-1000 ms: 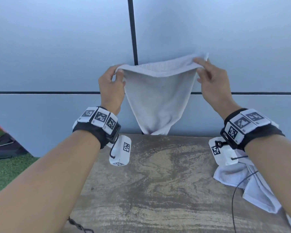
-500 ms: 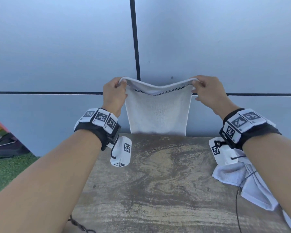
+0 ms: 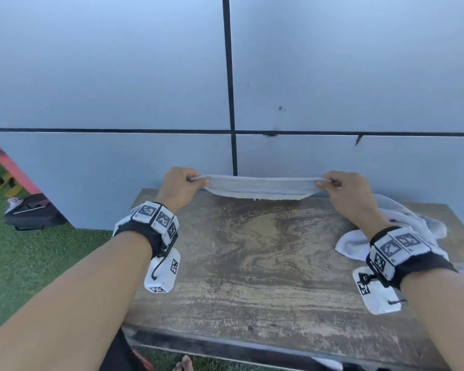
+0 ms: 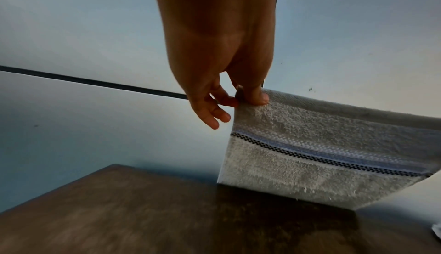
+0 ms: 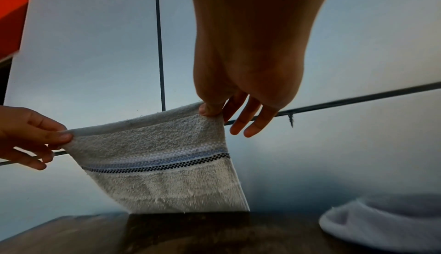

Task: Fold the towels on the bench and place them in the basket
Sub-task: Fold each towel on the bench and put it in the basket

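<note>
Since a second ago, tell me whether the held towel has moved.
Yes. The towel has come down: its top edge was above the wall's horizontal seam, now it hangs below it, at the bench's far edge.

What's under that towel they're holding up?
The towel, pinched at its top corners by the left hand and right hand, hangs with its bottom edge at the bare wooden bench. Behind it is grey wall, which it partly hides.

Down come both hands, left hand [image 3: 178,186] and right hand [image 3: 344,189], from mid-frame, spreading wider, and the towel [image 3: 257,186] now meets the surface [image 3: 252,263] at its far edge.
</note>
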